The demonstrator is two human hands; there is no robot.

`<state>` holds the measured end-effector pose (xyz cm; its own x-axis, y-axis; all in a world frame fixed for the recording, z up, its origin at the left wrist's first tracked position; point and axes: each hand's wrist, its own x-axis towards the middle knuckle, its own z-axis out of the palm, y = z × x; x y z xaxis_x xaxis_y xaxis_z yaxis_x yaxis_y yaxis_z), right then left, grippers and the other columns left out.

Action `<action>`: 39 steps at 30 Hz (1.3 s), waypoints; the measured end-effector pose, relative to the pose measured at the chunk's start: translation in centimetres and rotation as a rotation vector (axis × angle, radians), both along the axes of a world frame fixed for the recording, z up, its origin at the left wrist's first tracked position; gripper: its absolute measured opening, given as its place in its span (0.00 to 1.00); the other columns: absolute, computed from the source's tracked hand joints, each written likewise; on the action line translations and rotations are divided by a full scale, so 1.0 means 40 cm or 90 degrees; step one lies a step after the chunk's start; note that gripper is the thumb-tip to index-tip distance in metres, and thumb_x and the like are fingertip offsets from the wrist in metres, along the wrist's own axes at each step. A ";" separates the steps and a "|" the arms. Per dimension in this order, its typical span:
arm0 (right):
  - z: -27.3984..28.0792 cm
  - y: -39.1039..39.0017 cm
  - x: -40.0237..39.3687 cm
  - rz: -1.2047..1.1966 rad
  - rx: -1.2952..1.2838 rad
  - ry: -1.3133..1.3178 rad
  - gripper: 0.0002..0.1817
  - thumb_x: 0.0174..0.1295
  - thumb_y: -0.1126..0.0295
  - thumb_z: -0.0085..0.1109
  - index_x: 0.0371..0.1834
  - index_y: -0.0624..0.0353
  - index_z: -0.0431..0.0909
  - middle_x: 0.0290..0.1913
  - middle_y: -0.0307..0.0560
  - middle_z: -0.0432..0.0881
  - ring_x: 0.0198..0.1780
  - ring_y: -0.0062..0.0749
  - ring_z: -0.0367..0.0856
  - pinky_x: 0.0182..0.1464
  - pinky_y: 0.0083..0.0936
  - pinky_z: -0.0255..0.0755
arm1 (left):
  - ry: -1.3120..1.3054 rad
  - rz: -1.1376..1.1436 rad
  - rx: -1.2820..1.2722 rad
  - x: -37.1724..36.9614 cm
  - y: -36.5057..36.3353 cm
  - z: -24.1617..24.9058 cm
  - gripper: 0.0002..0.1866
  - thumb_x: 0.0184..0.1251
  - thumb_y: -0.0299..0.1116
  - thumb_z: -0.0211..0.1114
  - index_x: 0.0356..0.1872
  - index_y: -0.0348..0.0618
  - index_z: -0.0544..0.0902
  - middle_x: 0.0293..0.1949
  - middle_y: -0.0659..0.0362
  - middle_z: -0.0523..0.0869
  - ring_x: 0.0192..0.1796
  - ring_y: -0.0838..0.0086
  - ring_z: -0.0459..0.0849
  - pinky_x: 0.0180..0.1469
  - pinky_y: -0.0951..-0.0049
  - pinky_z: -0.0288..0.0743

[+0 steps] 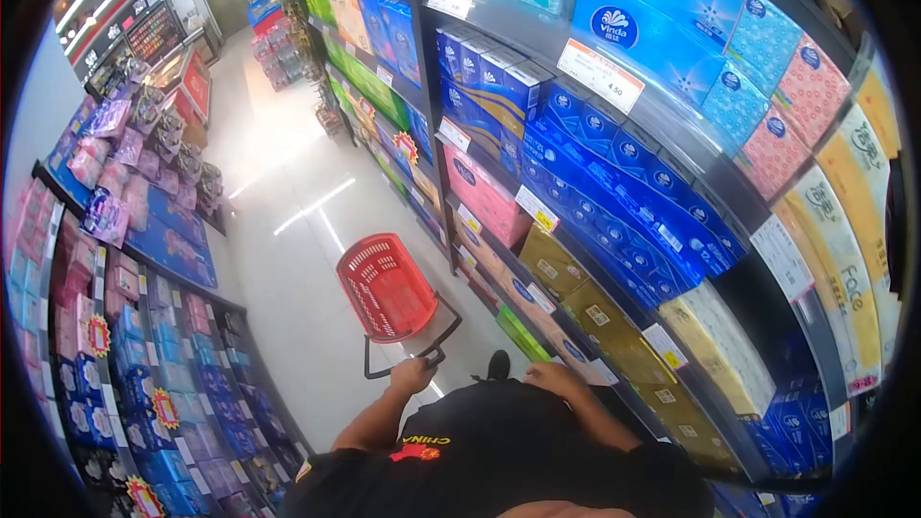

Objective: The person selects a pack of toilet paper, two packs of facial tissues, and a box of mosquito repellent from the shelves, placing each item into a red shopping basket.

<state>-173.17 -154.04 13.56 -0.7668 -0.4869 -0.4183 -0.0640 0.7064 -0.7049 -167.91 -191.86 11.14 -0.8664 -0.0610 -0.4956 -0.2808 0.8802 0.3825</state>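
A red plastic shopping basket [389, 288] with slotted sides hangs in front of me, and nothing shows inside it. My left hand [413, 377] is closed round its dark handle [436, 357]. In front of my body, at the right, my right hand [554, 380] holds nothing that I can see, its fingers loosely bent and partly hidden. That hand is near the lower shelves, where brown-and-blue tissue packs [523, 299] and a green pack [523, 336] lie, and it appears apart from them.
To the right stand shelves of tissue, with blue Vinda packs [614, 201], gold packs [614, 336] and price tags [600, 75]. Shelves of small pink and blue packs [144, 355] line the left. A tiled aisle [278, 163] runs ahead, past wrapped bottles [278, 56].
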 end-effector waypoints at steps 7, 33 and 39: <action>-0.183 0.127 -0.059 -0.209 0.097 -0.111 0.21 0.57 0.49 0.63 0.35 0.59 0.87 0.31 0.50 0.87 0.36 0.40 0.87 0.43 0.38 0.77 | -0.008 -0.004 -0.047 -0.104 -0.007 -0.021 0.22 0.70 0.54 0.58 0.43 0.46 0.85 0.44 0.47 0.88 0.50 0.49 0.87 0.51 0.50 0.80; -0.198 -0.249 -0.337 -0.409 0.009 -0.263 0.19 0.64 0.54 0.62 0.40 0.62 0.85 0.32 0.46 0.86 0.29 0.28 0.85 0.28 0.26 0.76 | -0.084 0.057 -0.034 -0.520 -0.386 -0.020 0.25 0.66 0.56 0.60 0.49 0.46 0.86 0.48 0.44 0.88 0.53 0.47 0.85 0.55 0.49 0.78; -0.234 -0.434 -0.389 -0.420 -0.072 -0.271 0.18 0.65 0.56 0.62 0.45 0.61 0.85 0.34 0.45 0.86 0.32 0.28 0.84 0.32 0.25 0.77 | -0.073 0.011 -0.006 -0.560 -0.549 -0.077 0.26 0.65 0.55 0.59 0.46 0.43 0.87 0.49 0.42 0.87 0.54 0.47 0.85 0.57 0.49 0.77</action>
